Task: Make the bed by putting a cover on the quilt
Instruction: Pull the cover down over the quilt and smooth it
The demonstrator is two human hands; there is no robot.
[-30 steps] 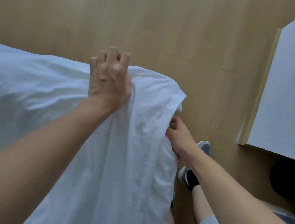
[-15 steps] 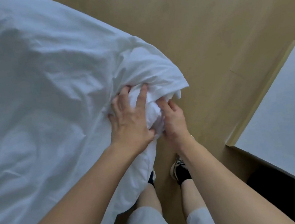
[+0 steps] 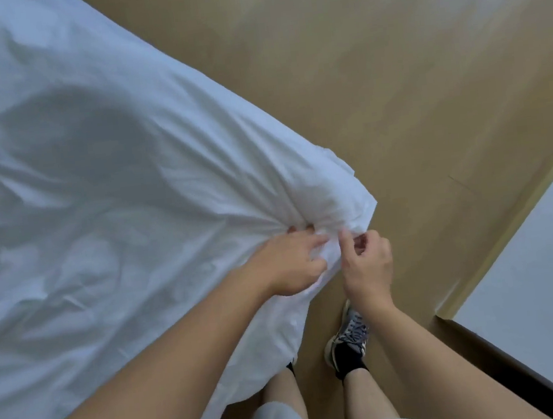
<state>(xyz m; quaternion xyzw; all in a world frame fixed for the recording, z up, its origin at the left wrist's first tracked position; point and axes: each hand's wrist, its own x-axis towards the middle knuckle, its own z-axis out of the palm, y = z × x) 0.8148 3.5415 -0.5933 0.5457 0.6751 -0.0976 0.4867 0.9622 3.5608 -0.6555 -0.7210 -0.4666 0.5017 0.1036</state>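
Head view. At the grip, one corner of the white cover (image 3: 102, 201) is bunched in the left hand (image 3: 288, 264). Fingers are curled tight into the cloth, and folds radiate away from the grip. The quilt corner inside is probably being pinned through the fabric so the layers stay matched, but the quilt itself cannot be told apart. The right hand (image 3: 368, 262) is held just beside the grip, fingers curled, thumb against the cloth edge. Whether cloth is pinched cannot be told. Beyond the grip, the cover's tip hangs free over the wooden floor (image 3: 408, 73). Below the grip, a shoe (image 3: 350, 337) is seen.
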